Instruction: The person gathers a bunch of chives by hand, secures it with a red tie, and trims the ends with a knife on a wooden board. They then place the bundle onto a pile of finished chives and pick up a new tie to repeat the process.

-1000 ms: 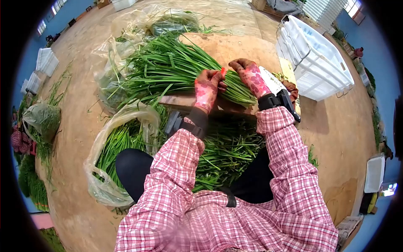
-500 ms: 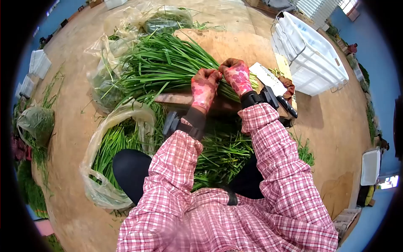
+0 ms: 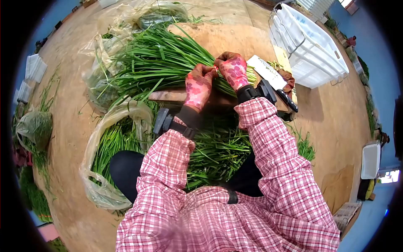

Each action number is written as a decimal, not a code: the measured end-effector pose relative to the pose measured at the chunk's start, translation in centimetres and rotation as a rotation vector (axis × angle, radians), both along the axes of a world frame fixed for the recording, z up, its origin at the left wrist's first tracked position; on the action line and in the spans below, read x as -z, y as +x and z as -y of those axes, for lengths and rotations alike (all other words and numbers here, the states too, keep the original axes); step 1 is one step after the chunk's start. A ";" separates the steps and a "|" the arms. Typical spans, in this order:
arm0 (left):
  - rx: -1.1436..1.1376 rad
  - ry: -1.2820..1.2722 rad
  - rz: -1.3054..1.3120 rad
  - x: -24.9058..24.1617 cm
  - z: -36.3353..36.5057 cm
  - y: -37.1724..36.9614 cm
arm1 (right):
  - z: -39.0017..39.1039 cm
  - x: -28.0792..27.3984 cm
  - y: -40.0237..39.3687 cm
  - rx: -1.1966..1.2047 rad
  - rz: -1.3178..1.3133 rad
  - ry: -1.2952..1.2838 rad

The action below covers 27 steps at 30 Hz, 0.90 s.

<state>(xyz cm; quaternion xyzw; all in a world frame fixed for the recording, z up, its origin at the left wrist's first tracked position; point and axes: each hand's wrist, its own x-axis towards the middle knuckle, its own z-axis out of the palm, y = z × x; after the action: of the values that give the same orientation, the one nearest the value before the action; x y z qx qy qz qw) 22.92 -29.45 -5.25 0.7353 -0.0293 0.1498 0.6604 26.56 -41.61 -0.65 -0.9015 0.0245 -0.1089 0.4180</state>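
A big bunch of long, flat-leaved chives (image 3: 163,61) lies across a wooden board (image 3: 222,35), leaf tips to the left and pale stalk ends to the right. My left hand (image 3: 199,86), in a pink flowered glove with bare fingertips, is closed in a pinch above the bunch. Close beside it, my right hand (image 3: 232,70), gloved alike, has its fingers closed on top of the stalks. Between the fingertips shows a bit of red tie (image 3: 215,67); its ends are hidden. Right of my hands lies a wide-bladed knife (image 3: 268,74) with a black handle.
Beyond the knife stands a white plastic crate (image 3: 308,46). An open plastic bag (image 3: 88,168) of chives sits at my left knee, with more loose chives (image 3: 218,155) between my legs. Another plastic bag (image 3: 98,80) rests left of the board. A brown cloth (image 3: 288,80) lies near the knife.
Both hands have shifted slightly left and up in view, the left hand more, so the gap between them is a little wider. A bit of red now shows between the fingertips.
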 end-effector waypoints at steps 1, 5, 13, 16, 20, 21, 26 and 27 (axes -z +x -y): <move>-0.004 0.027 -0.008 -0.3 -0.1 -0.1 | 0.0 0.1 0.0 -0.004 0.005 0.008; -0.004 0.146 0.005 -0.5 -0.6 -0.2 | 0.4 1.1 0.6 -0.005 0.021 -0.003; 0.052 -0.081 -0.251 -2.8 -0.9 -0.4 | 0.5 0.5 0.1 -0.006 -0.002 0.066; 0.129 -0.679 -0.394 -2.0 -1.4 1.2 | 0.8 1.0 -0.5 -0.038 0.095 0.201; 0.032 -0.863 -0.362 -2.8 -0.2 1.5 | 1.1 1.7 -1.9 -0.143 0.388 0.118; 0.004 -0.877 -0.330 -3.0 0.2 1.6 | 1.1 1.7 -2.5 -0.191 0.526 0.062; 0.276 -0.087 -0.158 -3.3 -1.4 0.9 | 0.6 0.2 -3.3 -0.176 0.337 -0.153; 0.266 -0.015 0.079 -2.9 -1.1 0.9 | 0.2 -0.4 -3.3 -0.151 0.246 -0.146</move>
<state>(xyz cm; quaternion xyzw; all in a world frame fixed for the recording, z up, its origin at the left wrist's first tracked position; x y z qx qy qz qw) 23.83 -28.32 -2.38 0.7134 -0.1513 0.0900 0.6783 23.31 -41.80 -0.25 -0.9088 -0.1026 -0.1882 0.3581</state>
